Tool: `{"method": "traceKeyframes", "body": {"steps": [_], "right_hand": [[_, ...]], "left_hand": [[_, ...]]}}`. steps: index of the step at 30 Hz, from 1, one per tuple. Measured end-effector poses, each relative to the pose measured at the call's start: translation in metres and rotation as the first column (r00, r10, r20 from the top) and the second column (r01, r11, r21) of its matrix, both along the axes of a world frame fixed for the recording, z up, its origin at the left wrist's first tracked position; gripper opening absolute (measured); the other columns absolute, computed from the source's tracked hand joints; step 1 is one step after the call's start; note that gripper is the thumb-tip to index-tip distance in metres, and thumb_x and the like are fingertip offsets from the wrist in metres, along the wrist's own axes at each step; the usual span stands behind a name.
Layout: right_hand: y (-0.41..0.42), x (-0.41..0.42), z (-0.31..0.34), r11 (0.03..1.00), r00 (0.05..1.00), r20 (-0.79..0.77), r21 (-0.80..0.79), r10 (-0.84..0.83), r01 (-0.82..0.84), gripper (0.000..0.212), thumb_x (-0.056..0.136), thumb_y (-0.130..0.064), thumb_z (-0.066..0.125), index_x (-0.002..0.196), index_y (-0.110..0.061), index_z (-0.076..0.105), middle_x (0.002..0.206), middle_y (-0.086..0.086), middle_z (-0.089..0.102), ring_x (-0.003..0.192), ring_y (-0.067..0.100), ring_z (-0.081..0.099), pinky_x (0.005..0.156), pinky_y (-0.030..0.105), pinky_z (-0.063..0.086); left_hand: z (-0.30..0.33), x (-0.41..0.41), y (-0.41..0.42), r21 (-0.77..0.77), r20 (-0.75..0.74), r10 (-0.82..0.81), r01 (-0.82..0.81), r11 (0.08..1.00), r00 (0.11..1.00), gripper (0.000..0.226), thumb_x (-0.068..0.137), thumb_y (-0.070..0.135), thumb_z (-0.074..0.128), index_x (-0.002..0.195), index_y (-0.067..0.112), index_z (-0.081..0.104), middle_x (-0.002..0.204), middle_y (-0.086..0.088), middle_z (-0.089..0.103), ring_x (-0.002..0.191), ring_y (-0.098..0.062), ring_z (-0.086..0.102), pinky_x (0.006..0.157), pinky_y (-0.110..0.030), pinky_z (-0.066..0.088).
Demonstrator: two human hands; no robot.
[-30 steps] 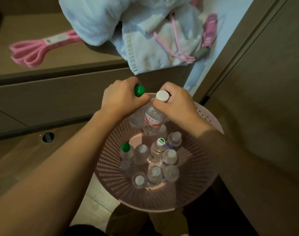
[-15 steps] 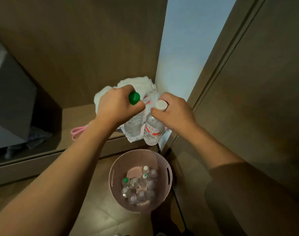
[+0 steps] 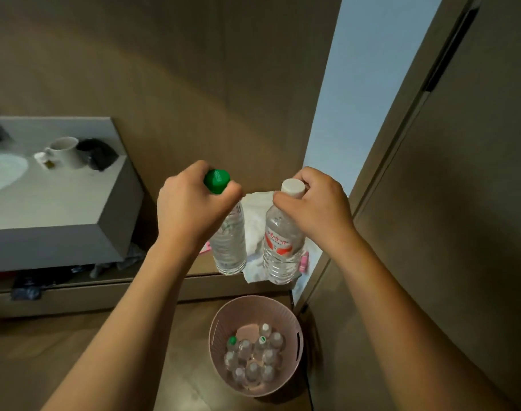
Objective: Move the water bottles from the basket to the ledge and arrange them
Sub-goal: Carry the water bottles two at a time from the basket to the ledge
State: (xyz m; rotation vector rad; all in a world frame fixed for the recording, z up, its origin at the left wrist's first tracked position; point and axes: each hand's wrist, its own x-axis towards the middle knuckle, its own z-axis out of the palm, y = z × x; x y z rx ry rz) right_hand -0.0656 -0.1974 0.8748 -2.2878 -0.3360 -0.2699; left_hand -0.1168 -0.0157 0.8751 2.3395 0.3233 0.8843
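my left hand (image 3: pixel 191 209): curled round the neck of a clear plastic green-capped water bottle (image 3: pixel 228 241), held in the air.
my right hand (image 3: pixel 315 209): gripping the neck of a clear white-capped red-labelled bottle (image 3: pixel 280 247).
handling: probably full, heavy, slick; neck grip suits.
pink plastic basket (image 3: pixel 295 327): on the floor below, holding more bottles.

Two held bottles (image 3: pixel 228 244), one basket (image 3: pixel 295 327)

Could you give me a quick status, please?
Left hand grips green-capped clear bottle; right hand grips white-capped red-labelled bottle. Both held above pink perforated basket.
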Motion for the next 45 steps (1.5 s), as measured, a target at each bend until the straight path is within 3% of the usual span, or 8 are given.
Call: {"method": "traceKeyframes", "body": {"steps": [9, 14, 16, 19, 26, 30, 36, 45], "right_hand": [[0.089, -0.029, -0.003, 0.976, 0.975, -0.037, -0.007, 0.219, -0.219, 0.024, 0.074, -0.041, 0.072, 0.083, -0.024, 0.058, 0.078, -0.011, 0.062, 0.077, 0.016, 0.062, 0.069, 0.045, 0.059], [0.164, -0.055, 0.003, 0.932, 0.932, -0.027, 0.046, 0.361, -0.359, 0.021, 0.075, -0.038, 0.073, 0.076, -0.025, 0.055, 0.074, -0.010, 0.060, 0.072, 0.009, 0.058, 0.056, 0.031, 0.049], [0.198, -0.068, 0.008, 0.908, 0.907, -0.038, 0.043, 0.419, -0.417, 0.019, 0.076, -0.037, 0.072, 0.077, -0.024, 0.057, 0.075, -0.009, 0.061, 0.073, 0.010, 0.058, 0.056, 0.028, 0.046], [0.253, -0.088, 0.013, 0.863, 0.862, -0.048, 0.017, 0.505, -0.505, 0.019, 0.078, -0.037, 0.071, 0.082, -0.024, 0.059, 0.078, -0.009, 0.061, 0.076, 0.012, 0.060, 0.058, 0.031, 0.053], [0.376, -0.146, 0.017, 0.754, 0.754, -0.028, 0.046, 0.657, -0.655, 0.022, 0.076, -0.037, 0.071, 0.080, -0.019, 0.059, 0.076, -0.004, 0.061, 0.075, 0.017, 0.061, 0.066, 0.048, 0.058], [0.434, -0.177, 0.020, 0.678, 0.679, -0.012, 0.077, 0.734, -0.731, 0.018, 0.078, -0.036, 0.071, 0.076, -0.025, 0.056, 0.076, -0.008, 0.059, 0.074, 0.012, 0.059, 0.066, 0.040, 0.058], [0.517, -0.215, 0.017, 0.560, 0.559, -0.031, 0.096, 0.828, -0.823, 0.021, 0.074, -0.038, 0.071, 0.070, -0.025, 0.055, 0.071, -0.008, 0.058, 0.068, 0.010, 0.056, 0.058, 0.036, 0.052], [0.644, -0.254, -0.005, 0.403, 0.395, -0.081, 0.127, 0.915, -0.907, 0.023, 0.073, -0.040, 0.073, 0.071, -0.025, 0.055, 0.072, -0.008, 0.059, 0.070, 0.010, 0.059, 0.058, 0.036, 0.054]], "left_hand": [[0.005, -0.077, 0.073, -0.049, 0.020, 0.160, -0.159, 0.986, 0.987, 0.031, 0.076, 0.046, 0.059, 0.085, 0.018, 0.065, 0.071, 0.004, 0.061, 0.068, -0.014, 0.061, 0.059, -0.030, 0.053], [0.008, -0.125, 0.135, -0.006, 0.017, 0.290, -0.290, 0.957, 0.957, 0.030, 0.076, 0.044, 0.062, 0.082, 0.014, 0.065, 0.069, -0.001, 0.062, 0.066, -0.019, 0.059, 0.061, -0.040, 0.054], [0.008, -0.146, 0.165, 0.016, 0.014, 0.360, -0.361, 0.933, 0.933, 0.029, 0.077, 0.043, 0.064, 0.080, 0.013, 0.064, 0.068, -0.001, 0.062, 0.065, -0.020, 0.059, 0.059, -0.036, 0.051], [0.006, -0.180, 0.209, 0.018, 0.023, 0.456, -0.456, 0.890, 0.890, 0.027, 0.077, 0.041, 0.066, 0.080, 0.014, 0.065, 0.068, 0.000, 0.061, 0.063, -0.017, 0.056, 0.054, -0.021, 0.040], [0.002, -0.263, 0.306, -0.003, 0.034, 0.612, -0.613, 0.790, 0.790, 0.029, 0.073, 0.045, 0.062, 0.080, 0.017, 0.066, 0.069, 0.004, 0.062, 0.064, -0.015, 0.056, 0.054, -0.021, 0.039], [0.001, -0.308, 0.349, -0.017, 0.022, 0.681, -0.681, 0.732, 0.732, 0.027, 0.075, 0.044, 0.064, 0.082, 0.019, 0.066, 0.070, 0.004, 0.063, 0.066, -0.015, 0.059, 0.055, -0.027, 0.045], [0.003, -0.365, 0.396, -0.031, 0.003, 0.787, -0.786, 0.617, 0.617, 0.017, 0.078, 0.035, 0.071, 0.081, 0.019, 0.065, 0.067, 0.009, 0.059, 0.061, -0.005, 0.053, 0.052, -0.018, 0.034], [-0.007, -0.404, 0.495, -0.017, -0.048, 0.905, -0.906, 0.423, 0.424, 0.016, 0.072, 0.037, 0.071, 0.077, 0.023, 0.065, 0.065, 0.007, 0.059, 0.065, -0.018, 0.056, 0.059, -0.028, 0.041]]}}
